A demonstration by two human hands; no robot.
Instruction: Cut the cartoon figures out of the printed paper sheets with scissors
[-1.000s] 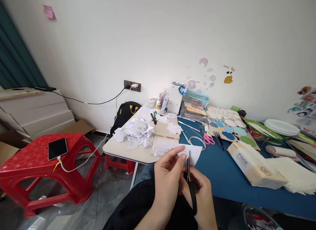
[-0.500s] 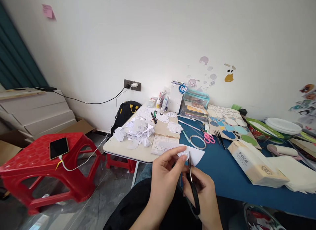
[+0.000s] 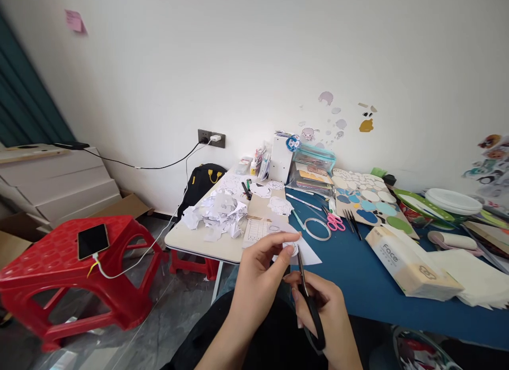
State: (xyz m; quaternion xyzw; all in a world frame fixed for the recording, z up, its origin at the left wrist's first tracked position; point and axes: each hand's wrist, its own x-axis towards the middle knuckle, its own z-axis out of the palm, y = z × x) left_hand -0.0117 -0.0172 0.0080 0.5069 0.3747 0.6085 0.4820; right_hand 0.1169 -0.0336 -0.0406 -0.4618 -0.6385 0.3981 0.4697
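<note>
My left hand [image 3: 258,285] pinches a white sheet of paper [image 3: 308,250] with a small printed drawing on it, held over my lap at the table's front edge. My right hand [image 3: 326,311] grips black-handled scissors [image 3: 308,301], whose blades point up into the paper beside my left thumb. Both hands are closed on what they hold. The blue table [image 3: 358,285] lies just behind the paper.
A heap of white paper scraps [image 3: 220,213] lies on the small white table [image 3: 191,240]. Pink scissors [image 3: 336,221], a tape ring [image 3: 317,228], a tissue pack [image 3: 409,269] and a dotted board [image 3: 368,200] are on the blue table. A red stool [image 3: 51,264] carries a phone [image 3: 93,240] at left.
The paper has turned and tilted in my left hand, and the scissors have shifted slightly lower and leftward along it. The view has drifted a little.
</note>
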